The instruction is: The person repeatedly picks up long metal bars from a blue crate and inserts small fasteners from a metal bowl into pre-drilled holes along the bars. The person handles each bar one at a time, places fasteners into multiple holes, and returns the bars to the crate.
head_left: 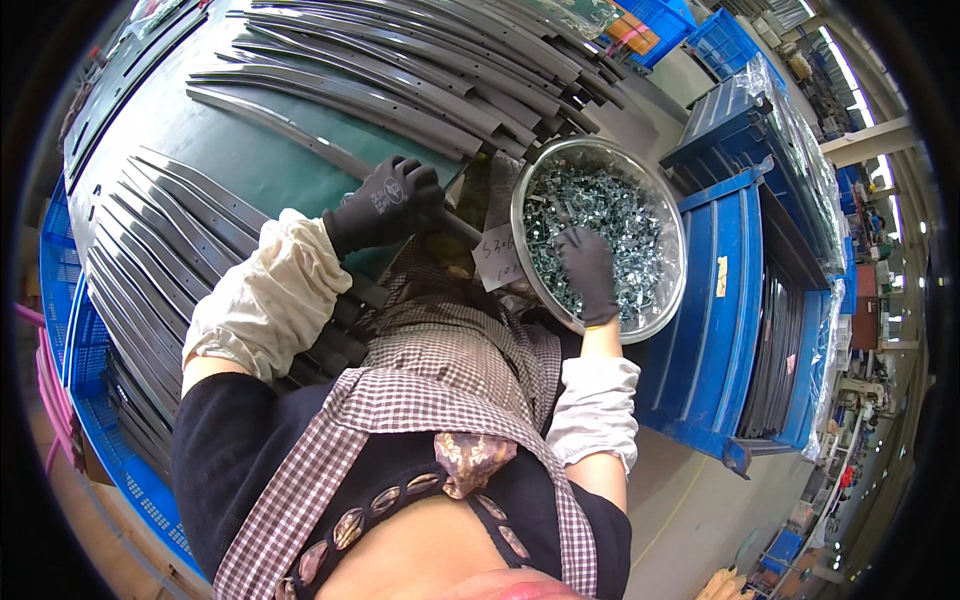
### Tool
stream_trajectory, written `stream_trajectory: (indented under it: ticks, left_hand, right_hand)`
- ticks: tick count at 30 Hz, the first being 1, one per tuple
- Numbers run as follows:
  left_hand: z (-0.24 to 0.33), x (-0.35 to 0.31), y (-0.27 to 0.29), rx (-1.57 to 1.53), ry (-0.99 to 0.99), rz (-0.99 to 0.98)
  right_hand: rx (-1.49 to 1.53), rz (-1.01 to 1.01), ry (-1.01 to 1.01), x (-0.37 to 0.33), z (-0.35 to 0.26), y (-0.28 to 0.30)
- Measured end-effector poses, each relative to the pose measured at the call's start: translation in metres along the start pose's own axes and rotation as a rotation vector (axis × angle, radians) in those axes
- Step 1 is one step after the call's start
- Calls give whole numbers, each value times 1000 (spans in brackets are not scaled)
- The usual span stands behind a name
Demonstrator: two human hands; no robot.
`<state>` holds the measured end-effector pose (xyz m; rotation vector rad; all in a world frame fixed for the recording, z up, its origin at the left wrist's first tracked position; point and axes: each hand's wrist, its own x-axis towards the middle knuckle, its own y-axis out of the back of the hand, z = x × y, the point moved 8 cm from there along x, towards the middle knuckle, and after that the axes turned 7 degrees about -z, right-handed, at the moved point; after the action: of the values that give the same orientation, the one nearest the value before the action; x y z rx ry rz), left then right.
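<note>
My left hand (387,205), in a dark glove, is wrapped round a long dark strip (290,130). The strip lies slantwise over the green table top (215,125), and its near end sticks out past my fist toward the metal bowl (676,235). Small shiny metal clips (630,215) fill that round bowl. Reaching in among them is my right hand (588,268), also gloved, with its fingers curled down; whatever they pinch is hidden. A paper tag (497,262) with handwriting hangs between the strip's end and the bowl's rim.
Many similar strips (420,65) lie in rows at the table's far side. Another stack of strips (165,240) is at the left, by blue plastic crates (120,440). Right of the bowl stands a large blue metal bin (700,310) holding more strips.
</note>
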<state>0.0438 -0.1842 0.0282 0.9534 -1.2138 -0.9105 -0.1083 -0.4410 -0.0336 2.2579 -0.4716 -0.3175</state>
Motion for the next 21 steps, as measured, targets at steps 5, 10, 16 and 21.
stream_trajectory:
  ticks: [5,10,16,21]
  left_hand:
    - [-1,-16,-13,-217,81,-27]
    - [10,-22,7,-290,42,-92]
    - [52,-28,22,-198,-18,-72]
    - [19,-28,0,-151,139,-108]
  right_hand:
    - [434,-82,-82,-26,-30,24]
    - [634,-260,73,-75,-67,-12]
    - [753,-441,93,-107,-110,-55]
    - [1006,-370,10,-111,-97,-59]
